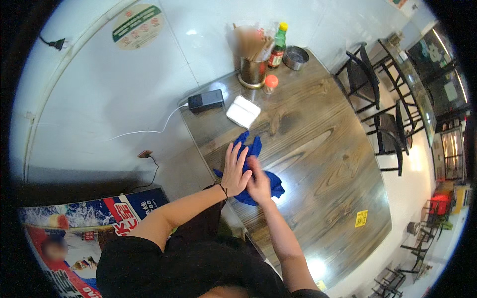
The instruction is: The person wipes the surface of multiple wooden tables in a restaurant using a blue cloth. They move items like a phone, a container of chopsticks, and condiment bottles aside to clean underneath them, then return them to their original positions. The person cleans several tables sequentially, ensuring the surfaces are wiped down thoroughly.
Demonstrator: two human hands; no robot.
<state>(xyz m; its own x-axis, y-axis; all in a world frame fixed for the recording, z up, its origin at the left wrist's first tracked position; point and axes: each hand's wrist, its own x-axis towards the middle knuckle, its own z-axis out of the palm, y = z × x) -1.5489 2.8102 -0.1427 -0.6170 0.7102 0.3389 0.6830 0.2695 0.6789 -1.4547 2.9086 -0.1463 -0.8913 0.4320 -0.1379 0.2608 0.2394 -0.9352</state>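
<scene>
A crumpled blue cloth (275,184) lies on a wood-grain table (320,175) close to the edge before me. My left hand (234,173) rests over the left part of the cloth, its fingers stretched out and slightly apart. Beside it, my right hand (259,184) is over the middle of the cloth and blurred by motion. Its fingertips are smeared, so I cannot tell whether it grips any fabric. Parts of the cloth are hidden under both hands. Just beyond the cloth sits a white tissue holder or packet (243,111).
A black power bank (205,100) with a white cable is at the table's left edge. Along the wall stand a metal chopstick holder (252,70), a red-capped jar (271,84), a green bottle (278,46) and a metal ashtray (296,57). Black chairs (387,130) are to the right.
</scene>
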